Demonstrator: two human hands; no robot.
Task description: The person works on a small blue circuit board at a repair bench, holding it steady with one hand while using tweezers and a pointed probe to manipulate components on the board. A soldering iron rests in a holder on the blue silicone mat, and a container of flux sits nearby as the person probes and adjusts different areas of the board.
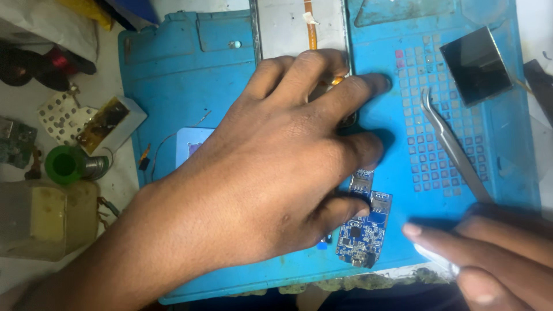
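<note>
The left hand (276,167) reaches in from the lower left, its forearm crossing the blue work mat (178,63) on a slant; the palm faces down and the fingers are spread flat, nothing pinched or grasped, so its grip is open; the fingertips press on the lower end of the opened phone frame (288,26), while the thumb rests on the top of the blue circuit board (363,230). The right hand (489,253) enters at the lower right corner, fingers curled and its grip closed on the steel tweezers (449,141); the tweezers slant up and to the left, their curved tip lying over the grid of small squares moulded into the mat.

Counted: two hands; one pair of tweezers; one blue circuit board, with two small metal card trays at its top; one phone frame with one orange ribbon cable (311,23) running down its middle; one dark square screen panel (475,63) at the mat's upper right.

The circuit board lies flat near the mat's front edge, between the two hands, touching the left thumb and just left of the right hand's fingertips; the phone frame lies at the top of the mat, partly under the left fingers. Off the mat, on the table (124,184) to the left, stands one green solder spool (66,164).
</note>
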